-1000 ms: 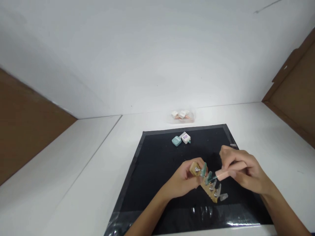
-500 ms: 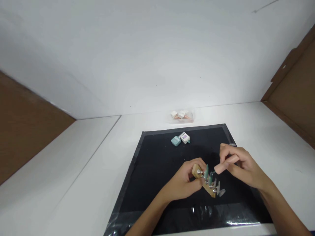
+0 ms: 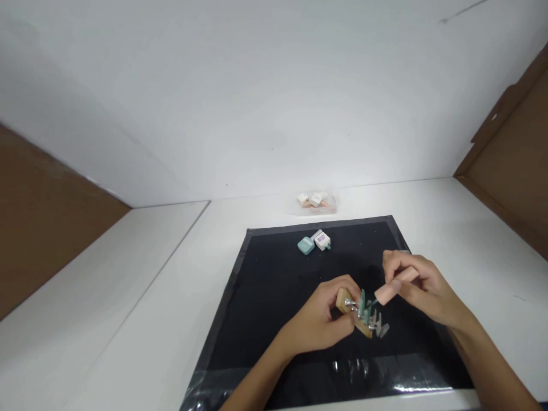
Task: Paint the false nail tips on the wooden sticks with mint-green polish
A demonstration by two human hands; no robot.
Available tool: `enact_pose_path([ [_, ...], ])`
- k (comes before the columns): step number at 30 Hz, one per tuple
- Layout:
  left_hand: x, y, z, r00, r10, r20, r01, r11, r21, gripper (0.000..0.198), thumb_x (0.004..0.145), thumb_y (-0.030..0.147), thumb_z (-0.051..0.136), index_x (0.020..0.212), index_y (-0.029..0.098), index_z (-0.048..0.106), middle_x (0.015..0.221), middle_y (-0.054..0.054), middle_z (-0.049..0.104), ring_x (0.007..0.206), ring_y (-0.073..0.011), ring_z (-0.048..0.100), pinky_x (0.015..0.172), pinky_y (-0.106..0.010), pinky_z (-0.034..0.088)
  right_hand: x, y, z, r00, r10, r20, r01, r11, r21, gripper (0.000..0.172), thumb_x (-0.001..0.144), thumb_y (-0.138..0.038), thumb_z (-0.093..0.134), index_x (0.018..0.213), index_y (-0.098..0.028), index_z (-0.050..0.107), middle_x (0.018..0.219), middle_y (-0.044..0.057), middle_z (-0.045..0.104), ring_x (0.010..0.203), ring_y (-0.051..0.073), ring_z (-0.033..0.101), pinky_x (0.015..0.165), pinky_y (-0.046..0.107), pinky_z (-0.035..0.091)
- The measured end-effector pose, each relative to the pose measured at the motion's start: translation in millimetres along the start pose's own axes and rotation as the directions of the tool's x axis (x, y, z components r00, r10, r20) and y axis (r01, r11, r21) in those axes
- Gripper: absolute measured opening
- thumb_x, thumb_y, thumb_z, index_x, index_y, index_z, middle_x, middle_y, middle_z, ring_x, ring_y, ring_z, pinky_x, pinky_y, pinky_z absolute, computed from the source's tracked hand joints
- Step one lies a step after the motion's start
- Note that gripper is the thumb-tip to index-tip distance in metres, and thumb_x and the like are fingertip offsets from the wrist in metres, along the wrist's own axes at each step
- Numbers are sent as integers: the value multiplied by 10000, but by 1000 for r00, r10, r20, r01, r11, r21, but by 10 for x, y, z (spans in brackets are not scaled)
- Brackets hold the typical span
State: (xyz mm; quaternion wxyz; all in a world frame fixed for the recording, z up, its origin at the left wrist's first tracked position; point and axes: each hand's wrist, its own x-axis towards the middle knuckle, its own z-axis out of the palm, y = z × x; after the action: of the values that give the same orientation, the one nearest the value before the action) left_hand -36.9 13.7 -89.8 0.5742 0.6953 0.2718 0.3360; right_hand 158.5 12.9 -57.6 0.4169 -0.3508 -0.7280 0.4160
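A wooden holder point(image 3: 343, 299) is gripped in my left hand point(image 3: 329, 315), tilted over the black mat. Metal posts along it bear several nail tips; two are green point(image 3: 362, 302) and the ones nearer the lower end are clear point(image 3: 384, 330). Between the fingers and thumb of my right hand point(image 3: 417, 285) is a pink brush cap point(image 3: 387, 291). Its thin brush points left and down, with the tip at or very near the second green nail tip; contact is too small to tell.
On the black mat point(image 3: 274, 262) lie a teal bottle point(image 3: 306, 245) and a white bottle point(image 3: 322, 240) side by side. Behind the mat, a clear tray point(image 3: 314, 211) holds white and pink items. Brown panels point(image 3: 51, 211) flank the white table.
The wooden holder has turned slightly in my left hand, its lower end rising a little. My right hand's brush cap has shifted slightly right.
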Motion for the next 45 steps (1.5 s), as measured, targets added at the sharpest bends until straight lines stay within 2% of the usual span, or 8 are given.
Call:
enact_pose_path([
  [4,12,5,-4,1000,4,-17,-3,999,37,166,608,25,487,702,162,496,726,0,496,631,-103,461,583,-223,365,1,-3,18,999,-22,43,23,1000,-21,134,798,-141,492,674,-191,483,571,-19,510,522,117,453,498,245,348],
  [10,18,-4,-20,999,17,-42,-13,997,79,182,599,10,473,697,163,491,726,-2,499,641,-107,463,589,-225,362,6,10,0,998,34,-59,-40,995,-88,140,792,-115,472,680,-199,458,545,-32,510,503,114,444,489,241,344],
  [15,22,-11,-22,998,30,-52,-26,996,87,165,618,18,481,695,164,481,728,-1,495,639,-105,460,591,-226,359,16,12,14,1000,-17,26,18,999,-48,132,789,-122,477,676,-190,481,552,-22,538,505,113,464,484,235,347],
  [21,28,-4,-18,998,36,-52,-30,995,96,186,603,8,476,697,168,474,733,-2,496,648,-109,468,593,-225,360,40,12,19,996,34,-81,-41,995,-94,136,774,-108,469,669,-195,471,545,-27,532,496,112,463,479,236,360],
  [27,40,15,-15,998,29,-53,-23,993,112,154,622,33,489,695,168,476,720,3,489,635,-105,459,586,-220,359,28,3,18,1000,21,6,-21,999,-41,143,785,-121,476,660,-192,467,541,-24,525,497,110,461,476,232,360],
  [32,26,6,-23,998,37,-56,-30,993,114,175,611,16,481,700,167,479,735,-4,500,638,-108,466,585,-224,359,22,29,3,996,37,-83,-42,997,-61,136,785,-113,467,677,-196,466,556,-40,502,502,103,456,488,228,350],
  [38,35,16,-22,998,46,-53,-40,993,108,163,618,21,487,692,166,476,727,-2,496,638,-107,468,589,-224,362,24,14,10,1000,7,24,-7,1000,-29,139,789,-117,471,672,-191,469,554,-31,514,510,106,456,490,230,342],
  [45,11,-22,-20,997,50,-52,-44,992,118,193,600,3,470,706,164,485,733,0,492,633,-99,453,579,-219,351,20,61,5,994,62,-94,-74,988,-135,138,770,-98,462,673,-198,461,556,-29,544,516,117,485,508,238,366],
])
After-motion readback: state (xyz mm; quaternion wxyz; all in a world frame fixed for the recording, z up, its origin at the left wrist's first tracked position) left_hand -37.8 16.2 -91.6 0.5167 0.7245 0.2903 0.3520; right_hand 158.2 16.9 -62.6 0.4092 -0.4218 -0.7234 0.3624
